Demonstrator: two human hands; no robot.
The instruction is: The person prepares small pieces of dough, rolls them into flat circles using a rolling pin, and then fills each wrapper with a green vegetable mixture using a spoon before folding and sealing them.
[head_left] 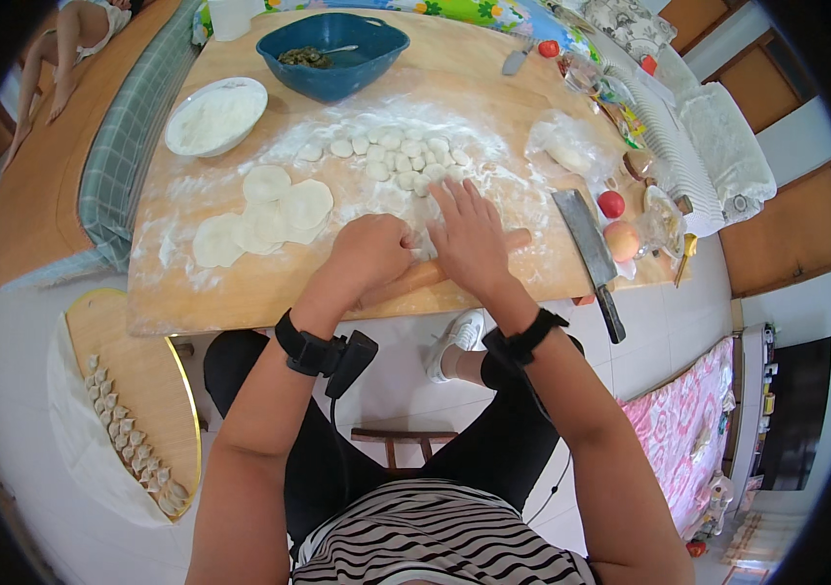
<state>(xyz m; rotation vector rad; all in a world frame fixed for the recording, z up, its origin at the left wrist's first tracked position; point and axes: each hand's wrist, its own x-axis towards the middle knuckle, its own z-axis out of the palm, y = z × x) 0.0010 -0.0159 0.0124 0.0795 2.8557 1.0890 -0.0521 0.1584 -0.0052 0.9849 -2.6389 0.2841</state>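
Note:
A wooden rolling pin lies near the board's front edge, passing beneath both my hands. My right hand rests palm down over it, fingers stretched out. Closed beside it, the fingers of my left hand are curled at the pin; what they pinch, if anything, is hidden. Beyond my hands, several small floured dough pieces sit in a cluster. Round, flat dough wrappers overlap on the left.
A white bowl of flour and a blue bowl with green filling stand behind. A cleaver lies at right, its handle past the edge. Dumplings line a lower-left tray. Another person's legs show top left.

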